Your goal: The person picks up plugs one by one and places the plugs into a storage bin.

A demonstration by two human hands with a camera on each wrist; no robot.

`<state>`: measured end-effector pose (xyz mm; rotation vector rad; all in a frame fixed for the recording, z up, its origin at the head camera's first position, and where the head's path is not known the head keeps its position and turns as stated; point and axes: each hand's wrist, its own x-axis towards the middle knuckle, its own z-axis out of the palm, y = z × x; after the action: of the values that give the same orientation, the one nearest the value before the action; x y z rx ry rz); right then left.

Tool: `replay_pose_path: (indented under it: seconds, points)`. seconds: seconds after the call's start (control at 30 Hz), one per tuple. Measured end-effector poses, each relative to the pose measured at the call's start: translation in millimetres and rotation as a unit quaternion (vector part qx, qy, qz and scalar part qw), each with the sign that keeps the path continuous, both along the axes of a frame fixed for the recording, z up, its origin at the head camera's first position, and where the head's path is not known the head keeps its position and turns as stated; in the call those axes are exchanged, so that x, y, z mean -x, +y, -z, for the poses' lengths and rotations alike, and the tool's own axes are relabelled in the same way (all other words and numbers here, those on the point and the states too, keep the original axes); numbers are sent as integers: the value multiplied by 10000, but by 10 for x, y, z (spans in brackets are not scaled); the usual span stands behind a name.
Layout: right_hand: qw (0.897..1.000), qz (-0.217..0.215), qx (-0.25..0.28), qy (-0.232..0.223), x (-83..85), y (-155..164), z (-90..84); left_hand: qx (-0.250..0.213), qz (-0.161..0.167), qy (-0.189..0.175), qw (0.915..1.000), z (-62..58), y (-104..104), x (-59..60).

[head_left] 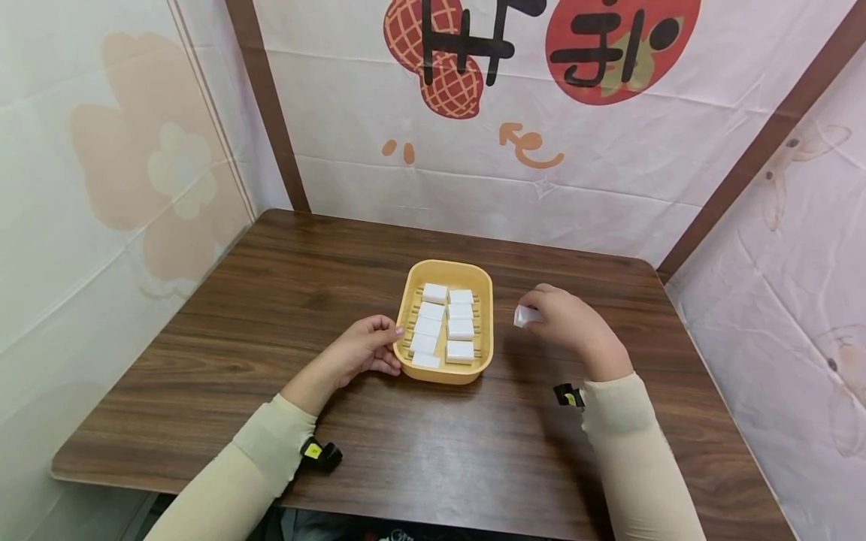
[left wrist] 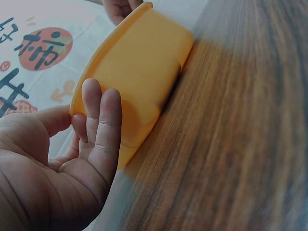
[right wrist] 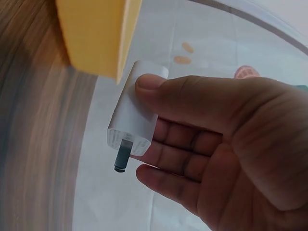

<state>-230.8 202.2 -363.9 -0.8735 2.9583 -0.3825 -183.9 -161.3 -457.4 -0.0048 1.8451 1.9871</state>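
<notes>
While the right hand (head_left: 568,323) pinches a white plug adapter (right wrist: 136,108) between thumb and curled fingers, it hovers just right of the yellow tray (head_left: 408,297), clear of its rim. Nine more adapters (head_left: 460,329) lie in two rows inside. At the tray's near-left corner, the left hand (head_left: 368,347) rests with relaxed fingers touching the wall. Bare wooden table (head_left: 284,293) spreads wide on both sides.

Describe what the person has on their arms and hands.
Both arms wear long, close-fitting, pale cream sleeves that end at the wrists. Each wrist carries a small black device with a yellow mark: one on the left, one on the right. The left hand and right hand are bare.
</notes>
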Motion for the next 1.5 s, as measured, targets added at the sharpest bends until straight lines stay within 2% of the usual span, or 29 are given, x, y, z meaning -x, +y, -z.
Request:
replay_pose_path:
  seconds: [0.23,0.43,0.7,1.07,1.27,1.5]
  points:
    - [9999,-155,-2,60,-51,-121,-51,7,-51,-42,10000,-14,16,2]
    - [9987,-485,-64,151,-83,-231,-34,39,-35,-30,10000,-29,11,2]
    - [9956,-843,-247,312,-154,-384,-34,69,-30,-9,10000,-33,7,-14]
    - [9916,-1057,-635,387,-216,-576,-69,47,-37,-2,10000,-33,8,-3]
    - [9871,-1341,-753,450,-247,-683,-41,31,-35,-20,10000,-30,11,-7]
    - [9851,-1410,-898,413,-272,-794,11,30,-25,-21,10000,-22,9,-8]
